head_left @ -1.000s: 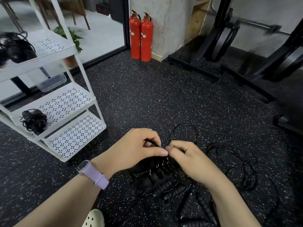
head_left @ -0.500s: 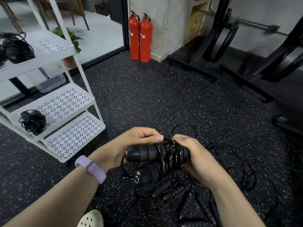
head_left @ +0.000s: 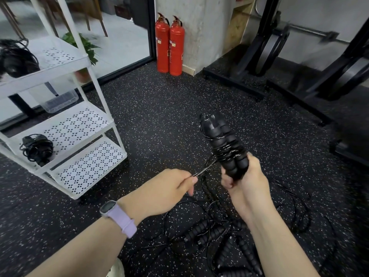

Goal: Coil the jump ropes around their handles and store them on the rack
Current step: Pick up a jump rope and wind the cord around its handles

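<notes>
1. The white rack (head_left: 60, 124) stands at the left on the speckled floor, a coiled rope (head_left: 37, 148) on its middle shelf.
2. Loose jump ropes (head_left: 211, 232) lie tangled on the floor beneath the arms.
3. The right hand (head_left: 247, 176) grips a handle pair (head_left: 223, 144) upright, cord wound round it.
4. The left hand (head_left: 167, 188) pinches the cord's free end (head_left: 201, 171), pulled taut.

right hand (head_left: 244, 176): grips paired handles (head_left: 225, 144) tilted up, rope coiled round them | left hand (head_left: 171, 186): pinches taut rope end (head_left: 201, 171) | floor: loose jump ropes (head_left: 215, 232) | rack (head_left: 79, 124): coiled ropes (head_left: 37, 148) on middle shelf
</notes>
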`<action>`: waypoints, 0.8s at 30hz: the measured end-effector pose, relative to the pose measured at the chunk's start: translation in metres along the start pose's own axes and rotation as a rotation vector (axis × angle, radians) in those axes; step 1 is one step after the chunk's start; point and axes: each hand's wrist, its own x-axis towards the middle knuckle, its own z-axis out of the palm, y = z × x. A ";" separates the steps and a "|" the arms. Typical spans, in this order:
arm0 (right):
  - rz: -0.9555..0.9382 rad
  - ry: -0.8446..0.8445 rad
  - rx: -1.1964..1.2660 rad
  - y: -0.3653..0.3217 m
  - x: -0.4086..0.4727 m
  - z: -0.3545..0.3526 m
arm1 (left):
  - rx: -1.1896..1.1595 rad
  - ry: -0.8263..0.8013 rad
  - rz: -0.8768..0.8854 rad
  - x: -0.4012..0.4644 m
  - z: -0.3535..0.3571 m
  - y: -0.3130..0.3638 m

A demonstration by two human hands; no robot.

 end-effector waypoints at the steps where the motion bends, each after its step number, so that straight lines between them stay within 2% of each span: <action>1: -0.028 0.081 -0.060 0.000 0.002 -0.003 | 0.043 -0.004 0.007 -0.001 0.001 0.000; 3: -0.074 0.182 -0.203 0.002 0.003 -0.008 | 0.110 0.014 0.040 -0.004 -0.001 0.004; 6: -0.186 0.205 -0.563 0.007 0.001 -0.014 | 0.242 0.107 0.090 -0.007 -0.008 0.006; 9: -0.321 0.174 -0.894 0.010 -0.007 -0.010 | 0.430 0.220 0.162 -0.008 -0.014 0.005; 12: -0.331 0.073 -1.088 0.013 -0.011 -0.007 | 0.482 0.269 0.199 -0.009 -0.018 0.004; 18: -0.313 -0.171 -1.280 0.011 -0.015 -0.003 | 0.475 0.263 0.256 -0.013 -0.021 -0.002; 24: -0.244 -0.494 -1.194 0.006 -0.018 -0.008 | 0.415 0.166 0.292 -0.016 -0.019 0.009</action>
